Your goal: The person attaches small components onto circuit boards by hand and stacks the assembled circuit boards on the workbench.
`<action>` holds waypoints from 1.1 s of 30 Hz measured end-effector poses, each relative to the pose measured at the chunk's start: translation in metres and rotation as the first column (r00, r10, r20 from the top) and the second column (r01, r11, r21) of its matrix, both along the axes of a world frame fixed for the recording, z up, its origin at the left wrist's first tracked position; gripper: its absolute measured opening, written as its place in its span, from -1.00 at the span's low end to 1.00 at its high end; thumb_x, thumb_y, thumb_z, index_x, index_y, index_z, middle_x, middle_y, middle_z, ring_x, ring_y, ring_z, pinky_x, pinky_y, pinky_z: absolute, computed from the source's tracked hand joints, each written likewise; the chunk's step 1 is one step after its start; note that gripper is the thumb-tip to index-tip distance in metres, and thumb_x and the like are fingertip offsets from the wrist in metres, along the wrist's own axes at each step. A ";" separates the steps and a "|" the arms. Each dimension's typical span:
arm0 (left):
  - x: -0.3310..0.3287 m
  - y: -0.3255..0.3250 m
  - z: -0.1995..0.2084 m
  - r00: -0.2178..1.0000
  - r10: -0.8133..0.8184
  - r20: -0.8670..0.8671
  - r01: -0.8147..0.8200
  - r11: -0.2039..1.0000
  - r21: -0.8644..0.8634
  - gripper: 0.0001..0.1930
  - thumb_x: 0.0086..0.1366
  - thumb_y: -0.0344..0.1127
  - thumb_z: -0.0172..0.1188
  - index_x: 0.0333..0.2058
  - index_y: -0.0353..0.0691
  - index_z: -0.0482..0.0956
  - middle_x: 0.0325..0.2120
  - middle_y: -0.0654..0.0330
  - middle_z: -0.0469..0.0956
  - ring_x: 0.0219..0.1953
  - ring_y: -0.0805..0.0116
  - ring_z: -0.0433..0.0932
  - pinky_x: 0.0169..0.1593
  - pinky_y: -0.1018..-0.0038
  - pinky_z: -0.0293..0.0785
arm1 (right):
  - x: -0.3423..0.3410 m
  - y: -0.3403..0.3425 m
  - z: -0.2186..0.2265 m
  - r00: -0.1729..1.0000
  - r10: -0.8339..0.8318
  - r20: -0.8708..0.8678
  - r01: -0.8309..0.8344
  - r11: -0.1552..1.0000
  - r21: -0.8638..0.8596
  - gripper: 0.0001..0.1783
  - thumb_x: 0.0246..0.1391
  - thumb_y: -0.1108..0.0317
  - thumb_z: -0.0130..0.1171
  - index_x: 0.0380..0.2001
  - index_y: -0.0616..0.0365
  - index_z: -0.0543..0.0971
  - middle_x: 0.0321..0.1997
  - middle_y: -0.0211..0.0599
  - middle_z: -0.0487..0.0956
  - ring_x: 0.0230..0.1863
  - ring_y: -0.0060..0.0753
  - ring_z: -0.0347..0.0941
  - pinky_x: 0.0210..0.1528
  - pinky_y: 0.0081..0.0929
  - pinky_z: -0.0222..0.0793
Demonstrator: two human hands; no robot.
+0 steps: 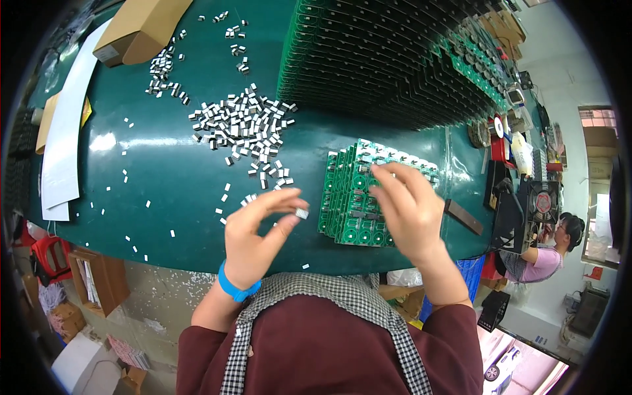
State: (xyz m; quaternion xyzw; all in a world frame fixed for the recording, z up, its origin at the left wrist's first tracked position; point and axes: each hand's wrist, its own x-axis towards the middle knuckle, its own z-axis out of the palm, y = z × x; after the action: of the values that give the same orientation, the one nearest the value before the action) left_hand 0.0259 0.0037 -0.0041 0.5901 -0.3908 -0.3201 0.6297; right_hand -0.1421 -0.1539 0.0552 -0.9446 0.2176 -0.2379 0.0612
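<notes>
pinching a small white part (301,213) between thumb and fingertips, the left hand (255,227) hangs over the green surface (158,178), just left of a low stack of green circuit boards (362,220). a blue band (237,283) circles that wrist. the right hand (416,214) is over the right side of the same stack, fingers bent and thumb near the index fingertip, by the components on the top board; whether it grips anything there, i cannot tell. the boards lie near the front edge, slightly fanned out to the left.

beyond the left hand spreads a heap of white and dark parts (243,122), with smaller groups trailing toward the far side and tiny white pieces (125,174) scattered to the left. tall rows of boards (368,66) rise behind the low stack, and a dark bar (464,217) lies to its right. a cardboard box (141,33) sits at the far left, near a long white sheet (64,145). off to the right, another person (543,257) sits beside a black fan (543,201).
</notes>
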 end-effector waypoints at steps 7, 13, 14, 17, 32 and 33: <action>-0.017 -0.001 0.017 0.989 -0.147 -0.030 0.145 0.987 -0.066 -0.54 0.07 -0.65 0.23 0.00 -0.32 0.47 -0.28 0.11 0.62 -0.20 0.34 0.63 -0.09 0.46 0.53 | 0.000 0.041 0.003 0.944 0.277 0.176 -0.325 0.869 0.373 -0.59 -0.22 0.51 0.36 -0.18 0.17 0.59 -0.28 -0.30 0.54 -0.38 -0.36 0.52 -0.42 -0.49 0.46; -0.018 0.003 0.015 0.971 -0.222 -0.088 0.217 0.974 -0.066 -0.59 0.12 -0.59 0.25 -0.01 -0.34 0.44 -0.27 0.11 0.61 -0.19 0.37 0.62 -0.09 0.48 0.51 | -0.003 0.037 -0.001 0.941 0.241 0.237 -0.333 0.779 0.531 -0.68 -0.17 0.52 0.34 -0.24 0.19 0.60 -0.30 -0.29 0.55 -0.36 -0.35 0.53 -0.43 -0.50 0.46; -0.019 0.004 0.013 0.944 -0.247 -0.220 0.231 0.968 -0.096 -0.61 0.14 -0.57 0.24 -0.03 -0.34 0.44 -0.27 0.11 0.61 -0.19 0.38 0.61 -0.09 0.49 0.50 | -0.004 0.035 -0.001 0.926 0.281 0.252 -0.375 0.761 0.529 -0.69 -0.16 0.52 0.34 -0.25 0.19 0.60 -0.30 -0.28 0.55 -0.36 -0.35 0.54 -0.42 -0.49 0.46; -0.019 0.004 0.013 0.897 -0.312 -0.313 0.289 0.950 -0.117 -0.66 0.17 -0.56 0.23 -0.06 -0.35 0.42 -0.29 0.12 0.60 -0.20 0.41 0.60 -0.08 0.50 0.48 | -0.007 0.031 -0.002 0.912 0.314 0.266 -0.410 0.748 0.523 -0.71 -0.17 0.52 0.35 -0.28 0.19 0.59 -0.32 -0.28 0.55 -0.37 -0.34 0.54 -0.41 -0.50 0.47; -0.024 -0.004 0.010 0.922 -0.021 0.387 0.151 0.939 -0.308 -0.78 -0.08 -0.53 0.37 -0.40 -0.27 0.55 -0.41 0.14 0.58 -0.39 0.19 0.57 -0.28 0.37 0.49 | -0.011 0.044 -0.004 0.916 0.181 0.358 -0.359 0.769 0.529 -0.78 -0.21 0.57 0.36 -0.38 0.22 0.62 -0.32 -0.24 0.61 -0.35 -0.37 0.58 -0.36 -0.54 0.52; -0.024 -0.003 0.009 0.914 -0.024 0.404 0.167 0.932 -0.323 -0.79 -0.09 -0.51 0.38 -0.43 -0.27 0.55 -0.42 0.14 0.57 -0.41 0.20 0.56 -0.29 0.38 0.49 | -0.010 0.043 -0.005 0.910 0.201 0.363 -0.379 0.759 0.529 -0.78 -0.21 0.58 0.36 -0.39 0.23 0.62 -0.33 -0.24 0.61 -0.36 -0.38 0.58 -0.37 -0.54 0.52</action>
State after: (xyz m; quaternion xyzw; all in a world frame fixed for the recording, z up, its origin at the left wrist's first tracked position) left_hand 0.0017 0.0003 0.0047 0.5003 -0.5888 -0.1512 0.6166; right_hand -0.1522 -0.1105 0.0501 -0.8564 0.1189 -0.2792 0.4178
